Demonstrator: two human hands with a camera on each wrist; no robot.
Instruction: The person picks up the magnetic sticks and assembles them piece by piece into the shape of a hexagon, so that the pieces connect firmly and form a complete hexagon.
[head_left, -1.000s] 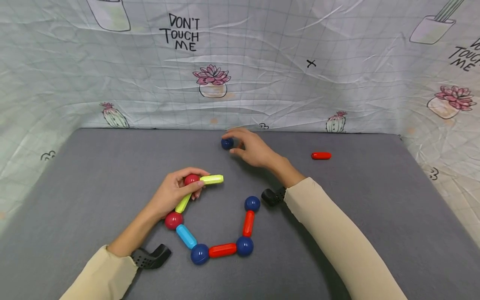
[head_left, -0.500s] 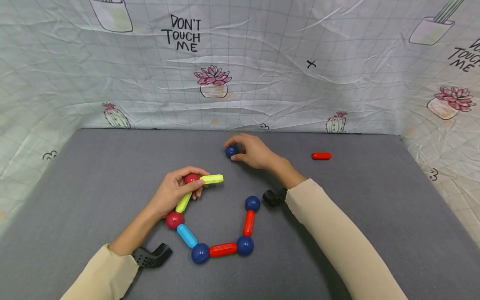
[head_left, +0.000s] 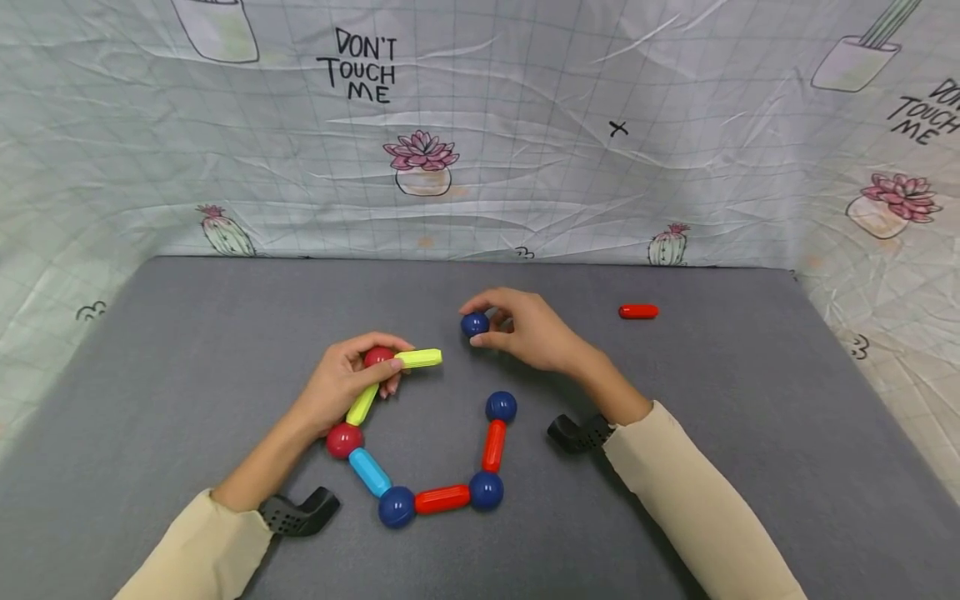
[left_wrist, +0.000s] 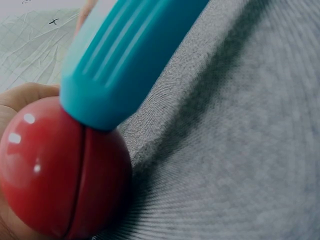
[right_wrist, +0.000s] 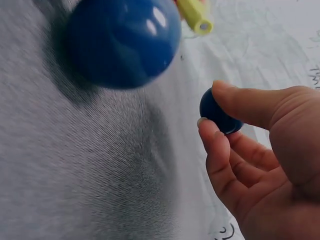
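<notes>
My right hand [head_left: 531, 330] pinches a loose blue ball [head_left: 475, 324] between thumb and fingers; the right wrist view shows that grip too. My left hand [head_left: 347, 379] holds a red ball [head_left: 378, 357] and the yellow rod [head_left: 418, 358] that points right from it. From that ball a joined chain curves toward the front: another yellow rod [head_left: 363, 406], a second red ball [left_wrist: 60, 170], a light blue rod [left_wrist: 125, 65], a blue ball [head_left: 397, 507], a red rod [head_left: 442, 499], a blue ball [head_left: 486, 491], an upright-running red rod [head_left: 493, 446] and an end blue ball [head_left: 501, 407].
A loose red rod [head_left: 638, 312] lies at the back right of the grey table [head_left: 750, 467]. Behind the table hangs a printed cloth [head_left: 525, 167]. Black wrist cameras sit on both forearms, the right one [head_left: 577, 434] near the chain's end ball.
My right hand has closed on the loose blue ball and brought it from the back edge nearer and slightly right. The left hand and the chain stay about where they were.
</notes>
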